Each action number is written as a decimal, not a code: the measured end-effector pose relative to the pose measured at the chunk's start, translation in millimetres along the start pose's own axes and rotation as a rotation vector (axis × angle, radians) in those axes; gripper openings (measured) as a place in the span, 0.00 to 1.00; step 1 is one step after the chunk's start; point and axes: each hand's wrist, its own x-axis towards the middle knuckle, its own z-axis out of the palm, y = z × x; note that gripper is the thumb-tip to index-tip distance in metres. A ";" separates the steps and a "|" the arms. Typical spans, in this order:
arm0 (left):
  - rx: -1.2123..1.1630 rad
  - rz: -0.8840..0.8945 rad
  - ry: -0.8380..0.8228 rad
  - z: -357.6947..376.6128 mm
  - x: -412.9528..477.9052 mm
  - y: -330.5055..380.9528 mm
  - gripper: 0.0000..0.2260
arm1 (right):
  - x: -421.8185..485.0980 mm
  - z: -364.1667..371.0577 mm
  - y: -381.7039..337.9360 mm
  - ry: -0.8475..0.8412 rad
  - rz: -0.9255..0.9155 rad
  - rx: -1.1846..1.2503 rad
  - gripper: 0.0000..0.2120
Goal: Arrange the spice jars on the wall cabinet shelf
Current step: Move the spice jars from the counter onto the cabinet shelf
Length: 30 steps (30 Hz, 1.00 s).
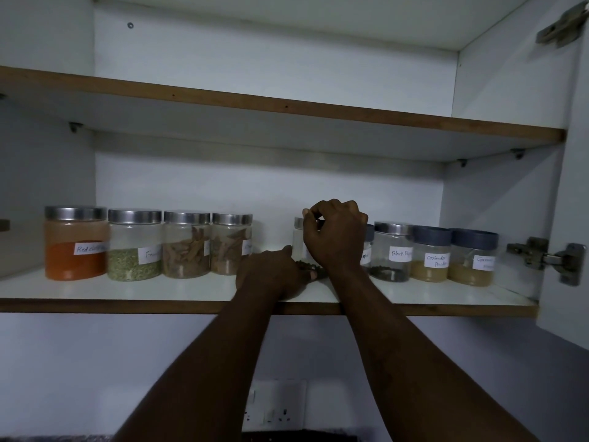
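Four steel-lidded jars (pixel 146 245) stand at nine o'clock on the lower shelf (pixel 127 291). My left hand (pixel 271 272) clamps the clear jar (pixel 299 240) at its base; my right hand (pixel 338 234) pinches its lid. Four more jars (pixel 430 253) at three o'clock.

**A:** Where do the jars stand?

**B:** In one row along the lower shelf (pixel 127 293), under the upper shelf (pixel 287 106). From the left: chilli jar (pixel 76 244), fennel jar (pixel 134 245), then two stick-spice jars (pixel 186 245) (pixel 231 245).

**A:** And after those?

**B:** A gap, then a middle jar (pixel 299 240) behind both hands. The left hand (pixel 271 272) sits at its base, the right hand (pixel 334 234) at its lid. Rightward: black pepper jar (pixel 392 252), coriander jar (pixel 431 253), last jar (pixel 473 258), door hinge (pixel 541 258).
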 end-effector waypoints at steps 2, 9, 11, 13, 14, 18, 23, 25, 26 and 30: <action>0.005 -0.002 -0.020 -2.5 -1.3 0.8 0.53 | -0.7 -1.1 -0.5 0.031 0.010 -0.008 0.13; -0.039 -0.091 0.131 -3.8 -12.1 8.8 0.39 | -0.4 -4.4 0.9 0.072 0.006 0.061 0.12; -0.182 -0.098 0.225 -3.8 -19.1 9.0 0.27 | -2.0 -5.5 2.3 0.096 -0.018 0.072 0.12; -0.300 -0.128 0.288 -8.4 -27.5 1.1 0.18 | -4.0 -5.6 -0.1 0.119 -0.089 0.068 0.11; -0.320 -0.146 0.312 -10.5 -30.8 -4.3 0.15 | -4.9 -4.8 -2.0 0.120 -0.141 0.062 0.10; -0.257 -0.258 0.385 -19.0 -50.5 -36.7 0.08 | -14.9 0.4 -21.9 0.018 -0.367 0.089 0.09; -0.272 -0.302 0.473 -30.8 -60.8 -56.9 0.11 | -21.0 14.1 -65.9 -0.244 -0.439 0.116 0.22; -0.315 -0.299 0.500 -30.7 -61.6 -53.6 0.12 | -20.8 21.5 -79.0 -0.339 -0.404 0.157 0.29; -0.338 -0.305 0.518 -30.9 -62.3 -50.7 0.13 | -20.5 25.2 -81.9 -0.373 -0.378 0.169 0.30; -0.363 -0.322 0.537 -33.5 -62.2 -43.1 0.21 | -16.7 36.6 -76.5 -0.439 -0.328 0.134 0.26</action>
